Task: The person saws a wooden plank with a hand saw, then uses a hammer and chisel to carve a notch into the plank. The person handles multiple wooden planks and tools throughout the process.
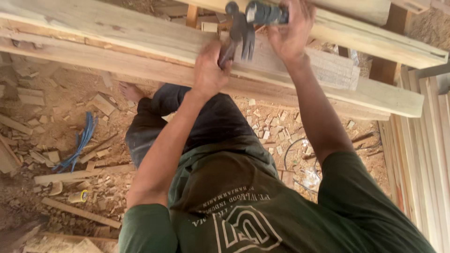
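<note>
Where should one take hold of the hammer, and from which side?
Grip the hammer by its dark padded handle, coming from the right, where the right hand wraps it; the metal head and claw sit at the left end.

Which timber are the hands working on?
The upper beam: both the left hand and right hand with hammer rest there, not the lower beam.

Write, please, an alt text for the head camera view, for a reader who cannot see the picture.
Seen from above, a person in a green shirt holds a claw hammer over a long wooden plank: the right hand grips the dark handle and the left hand is at the head end. Below, the ground is covered with wood offcuts, with a blue cord on the left.
</note>
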`<state>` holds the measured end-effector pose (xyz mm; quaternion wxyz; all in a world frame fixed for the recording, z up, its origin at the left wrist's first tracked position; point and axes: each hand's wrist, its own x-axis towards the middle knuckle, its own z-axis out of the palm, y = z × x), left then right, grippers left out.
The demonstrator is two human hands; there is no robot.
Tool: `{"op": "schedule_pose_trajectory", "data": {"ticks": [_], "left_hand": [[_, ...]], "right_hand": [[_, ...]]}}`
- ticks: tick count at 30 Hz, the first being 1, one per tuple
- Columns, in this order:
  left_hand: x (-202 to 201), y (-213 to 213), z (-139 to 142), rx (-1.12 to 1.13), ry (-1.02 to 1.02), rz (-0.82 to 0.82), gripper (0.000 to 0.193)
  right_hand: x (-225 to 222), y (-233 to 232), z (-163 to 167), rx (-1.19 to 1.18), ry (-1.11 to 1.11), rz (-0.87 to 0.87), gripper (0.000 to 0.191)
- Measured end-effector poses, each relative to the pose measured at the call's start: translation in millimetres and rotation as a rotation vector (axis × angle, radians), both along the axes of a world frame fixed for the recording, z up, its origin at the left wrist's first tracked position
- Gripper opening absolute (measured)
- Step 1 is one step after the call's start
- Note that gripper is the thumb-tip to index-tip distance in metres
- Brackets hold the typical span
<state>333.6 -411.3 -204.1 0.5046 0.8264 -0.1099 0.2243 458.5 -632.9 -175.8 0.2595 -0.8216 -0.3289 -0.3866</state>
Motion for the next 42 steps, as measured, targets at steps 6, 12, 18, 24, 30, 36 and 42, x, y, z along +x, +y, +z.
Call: {"op": "schedule_pose_trajectory", "data": {"ticks": [6, 12, 18, 24, 30, 36, 42], "left_hand": [[-0.5, -3.1, -13.1, -0.014, 0.047, -0.021, 0.024], [-12.9, -3.8, -4.9, -0.026, 0.055, -0.149, 0.022], [-44.8, 16.5, 0.1, -0.133, 0.283, -0.143, 0.018], [-82.1, 36.2, 9.3, -0.766, 0.641, -0.199, 0.019], [-114.1, 20.3, 25.4, -0.697, 0.541, -0.252, 0.04], [-134.2, 47.8, 26.4, -0.701, 0.516, -0.062, 0.043], [-151.0, 92.3, 13.6, -0.61, 0.406, 0.071, 0.047]], "right_hand": [[-2.0, -8.5, -37.4, 0.087, 0.052, -0.101, 0.022], [1.2, -12.1, -46.5, 0.127, -0.02, -0.15, 0.026], [-16.7, -7.7, -32.5, 0.078, -0.041, -0.035, 0.022], [-63.7, 24.8, -27.1, -0.35, -0.231, 0.216, 0.023], [-98.7, 55.8, -15.6, -0.426, -0.061, 0.374, 0.032], [-47.7, 8.2, 22.1, -0.825, 0.663, -0.089, 0.106], [16.5, -71.4, -4.7, -0.951, 1.226, -0.111, 0.119]]}}
